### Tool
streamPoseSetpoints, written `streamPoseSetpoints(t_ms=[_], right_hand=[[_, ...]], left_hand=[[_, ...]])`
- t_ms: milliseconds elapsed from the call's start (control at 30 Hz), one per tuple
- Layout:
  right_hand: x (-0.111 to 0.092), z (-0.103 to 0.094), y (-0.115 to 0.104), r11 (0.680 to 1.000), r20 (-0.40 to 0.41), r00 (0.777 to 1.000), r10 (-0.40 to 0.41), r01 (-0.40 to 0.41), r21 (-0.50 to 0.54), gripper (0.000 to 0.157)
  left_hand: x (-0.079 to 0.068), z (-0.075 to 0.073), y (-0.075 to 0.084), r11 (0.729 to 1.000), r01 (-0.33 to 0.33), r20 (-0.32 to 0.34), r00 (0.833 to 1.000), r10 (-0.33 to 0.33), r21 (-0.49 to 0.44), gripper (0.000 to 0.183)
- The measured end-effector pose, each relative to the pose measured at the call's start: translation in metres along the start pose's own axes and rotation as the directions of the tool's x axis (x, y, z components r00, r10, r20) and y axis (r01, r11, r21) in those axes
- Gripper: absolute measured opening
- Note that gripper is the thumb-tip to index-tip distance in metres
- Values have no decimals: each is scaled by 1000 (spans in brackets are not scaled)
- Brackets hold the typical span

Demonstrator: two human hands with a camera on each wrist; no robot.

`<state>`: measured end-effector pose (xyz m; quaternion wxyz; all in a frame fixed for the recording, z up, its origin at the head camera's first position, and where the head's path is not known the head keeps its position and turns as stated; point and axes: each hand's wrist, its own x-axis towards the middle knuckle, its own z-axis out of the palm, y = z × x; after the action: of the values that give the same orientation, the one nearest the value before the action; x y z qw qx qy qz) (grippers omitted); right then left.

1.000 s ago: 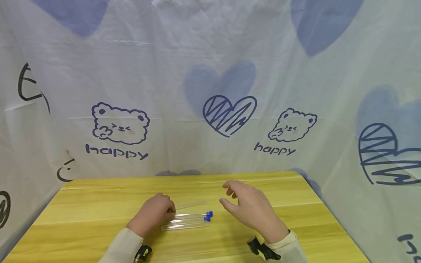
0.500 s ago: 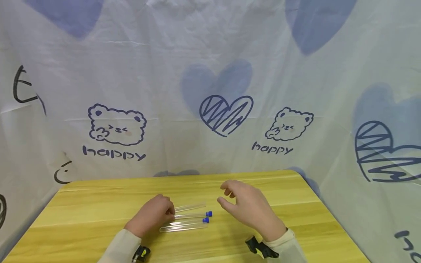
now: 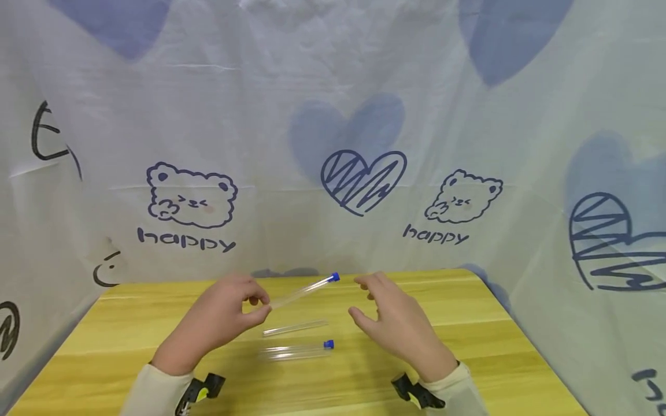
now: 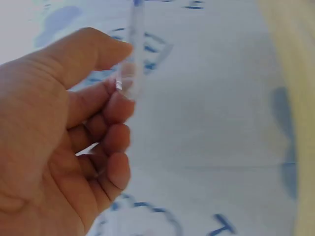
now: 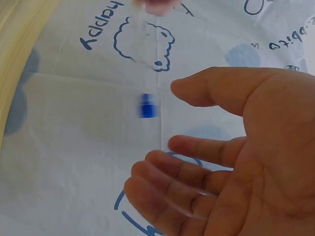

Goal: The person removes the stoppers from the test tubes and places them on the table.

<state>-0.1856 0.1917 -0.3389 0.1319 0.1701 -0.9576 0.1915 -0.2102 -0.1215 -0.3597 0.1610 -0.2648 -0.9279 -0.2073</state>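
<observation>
My left hand (image 3: 221, 318) pinches the closed end of a clear test tube (image 3: 307, 289) between thumb and fingers. The tube is raised over the table and slants up to the right, its blue cap (image 3: 335, 277) at the upper end. In the left wrist view, the thumb and index finger hold the tube (image 4: 137, 44) near its rounded bottom. To the right of the cap, my right hand (image 3: 406, 332) hovers with fingers relaxed and apart, holding nothing. The right wrist view shows the blue cap (image 5: 147, 107), blurred, in front of the thumb and fingertips without touching them.
On the wooden table (image 3: 494, 358) below the hands lie an uncapped clear tube (image 3: 295, 328) and, nearer me, a pair of tubes (image 3: 293, 350) side by side, with one blue cap (image 3: 328, 345) showing. A printed white curtain (image 3: 270, 144) hangs behind the table.
My left hand has lifted a blue-capped test tube off the table, moving up and away from the other tubes. The right hand has stayed nearly still.
</observation>
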Motion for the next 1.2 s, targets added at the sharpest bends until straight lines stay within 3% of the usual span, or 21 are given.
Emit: streamPoseSetpoints(t_ms=[167, 267, 367, 600, 800, 933, 1000, 1200], right_hand=[[0, 1, -4, 998, -23, 998, -50, 51, 32, 58], [0, 2, -5, 992, -60, 992, -115, 118, 46, 60], [0, 4, -4, 980, -108, 977, -185, 192, 53, 52], [-1, 6, -1, 925, -224, 908, -354, 376, 61, 16], [1, 4, 1, 891, -311, 854, -416, 451, 48, 14], [2, 4, 2, 877, -360, 825, -435, 479, 37, 15], [2, 3, 1, 872, -373, 818, -439, 488, 44, 16], [1, 4, -1, 878, -364, 832, -419, 473, 72, 19]], left_hand=[[-14, -22, 14, 1000, 1, -59, 998, -1, 8, 13], [-18, -23, 18, 998, -39, -93, 995, 42, 40, 14], [-18, -21, 20, 996, -68, -106, 992, 75, 64, 12], [-19, -22, 23, 994, -96, -139, 985, 102, 45, 15], [-23, -30, 25, 998, -59, -130, 990, 60, 11, 16], [-25, -35, 26, 998, -25, -141, 989, 32, 55, 25], [-25, -36, 26, 996, -27, -175, 984, 41, 84, 25], [-24, -37, 25, 994, -51, -281, 957, 78, 102, 19]])
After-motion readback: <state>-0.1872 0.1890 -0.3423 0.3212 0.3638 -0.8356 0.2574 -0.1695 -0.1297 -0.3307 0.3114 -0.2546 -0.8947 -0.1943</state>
